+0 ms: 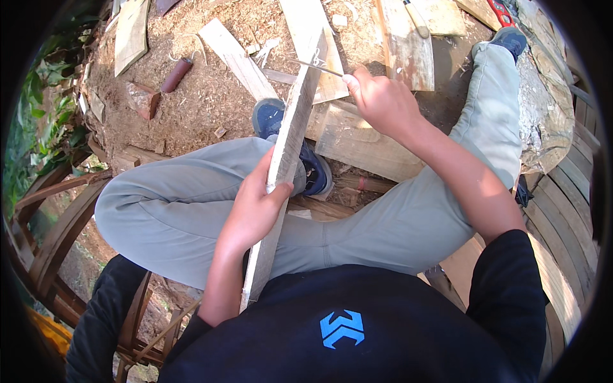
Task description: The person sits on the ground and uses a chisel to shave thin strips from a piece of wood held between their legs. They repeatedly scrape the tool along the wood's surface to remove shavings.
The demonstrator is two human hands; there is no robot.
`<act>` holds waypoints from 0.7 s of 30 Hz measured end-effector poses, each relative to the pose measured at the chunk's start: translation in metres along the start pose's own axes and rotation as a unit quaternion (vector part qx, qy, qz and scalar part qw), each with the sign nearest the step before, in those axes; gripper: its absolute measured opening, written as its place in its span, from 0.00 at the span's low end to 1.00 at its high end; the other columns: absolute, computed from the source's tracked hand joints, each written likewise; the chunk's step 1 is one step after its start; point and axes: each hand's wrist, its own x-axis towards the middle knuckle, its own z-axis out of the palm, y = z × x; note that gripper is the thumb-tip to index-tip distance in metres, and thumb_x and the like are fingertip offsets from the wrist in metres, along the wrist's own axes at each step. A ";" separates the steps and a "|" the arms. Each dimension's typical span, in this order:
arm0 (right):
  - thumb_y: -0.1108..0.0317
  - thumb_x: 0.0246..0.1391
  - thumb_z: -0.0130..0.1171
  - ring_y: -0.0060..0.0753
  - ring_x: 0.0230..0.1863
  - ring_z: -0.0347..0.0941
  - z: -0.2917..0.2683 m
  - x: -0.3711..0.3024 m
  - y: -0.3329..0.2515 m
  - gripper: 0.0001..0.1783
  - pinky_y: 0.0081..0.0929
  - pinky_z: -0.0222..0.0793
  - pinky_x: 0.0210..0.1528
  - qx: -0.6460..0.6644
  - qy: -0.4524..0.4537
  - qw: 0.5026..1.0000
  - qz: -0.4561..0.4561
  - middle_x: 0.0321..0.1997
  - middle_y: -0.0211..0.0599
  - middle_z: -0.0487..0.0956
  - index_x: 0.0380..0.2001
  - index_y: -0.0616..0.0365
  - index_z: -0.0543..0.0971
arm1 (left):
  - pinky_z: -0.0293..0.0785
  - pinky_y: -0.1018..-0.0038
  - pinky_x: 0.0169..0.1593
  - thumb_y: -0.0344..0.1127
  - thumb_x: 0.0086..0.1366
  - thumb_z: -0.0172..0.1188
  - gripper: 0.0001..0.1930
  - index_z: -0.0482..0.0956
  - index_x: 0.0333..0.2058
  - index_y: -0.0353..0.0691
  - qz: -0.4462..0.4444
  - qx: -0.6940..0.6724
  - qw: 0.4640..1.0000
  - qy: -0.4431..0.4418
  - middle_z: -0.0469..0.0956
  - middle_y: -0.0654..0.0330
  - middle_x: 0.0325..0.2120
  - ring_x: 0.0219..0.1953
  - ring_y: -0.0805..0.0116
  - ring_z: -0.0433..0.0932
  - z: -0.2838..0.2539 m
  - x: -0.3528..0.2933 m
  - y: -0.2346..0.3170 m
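Note:
My left hand (255, 207) is wrapped around a long, narrow wooden board (290, 137). The board stands on edge and slants from against my shirt out past my left shoe. My right hand (386, 105) grips a thin metal blade (321, 67), its handle hidden in my fist. That blade lies across the far end of the board, where a pale curled shaving (316, 56) shows. What sort of blade it is cannot be made out.
Shavings and sawdust cover the ground, with loose planks (237, 59), a wooden-handled tool (416, 19), a red-handled tool (501, 13), a dark red cylinder (177, 75) and a reddish wood block (142, 100). Slatted wooden seating (565, 204) curves along the right, and leafy plants (48, 108) border the left.

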 end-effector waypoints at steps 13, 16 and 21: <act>0.50 0.72 0.42 0.57 0.31 0.82 0.020 0.074 0.064 0.25 0.46 0.78 0.33 -0.091 -0.035 0.992 0.084 0.29 0.55 0.82 0.42 0.64 0.77 | 0.63 0.70 0.65 0.25 0.64 0.55 0.31 0.64 0.67 0.33 0.009 0.002 1.000 0.000 0.75 0.49 0.57 0.61 0.63 0.71 0.001 0.000 0.002; 0.50 0.72 0.43 0.59 0.28 0.80 -0.001 0.055 0.026 0.24 0.47 0.75 0.30 0.009 0.005 0.999 0.046 0.27 0.53 0.81 0.41 0.61 0.77 | 0.63 0.69 0.65 0.26 0.64 0.54 0.31 0.63 0.67 0.34 0.010 0.000 1.000 -0.006 0.75 0.47 0.58 0.61 0.61 0.72 -0.003 0.000 -0.004; 0.51 0.69 0.49 0.55 0.19 0.78 -0.016 0.007 -0.003 0.24 0.47 0.72 0.21 0.004 -0.016 0.999 -0.052 0.17 0.49 0.78 0.30 0.62 0.78 | 0.62 0.71 0.65 0.25 0.64 0.56 0.29 0.65 0.65 0.32 0.014 -0.012 1.000 0.005 0.75 0.53 0.57 0.60 0.67 0.71 0.002 -0.002 0.003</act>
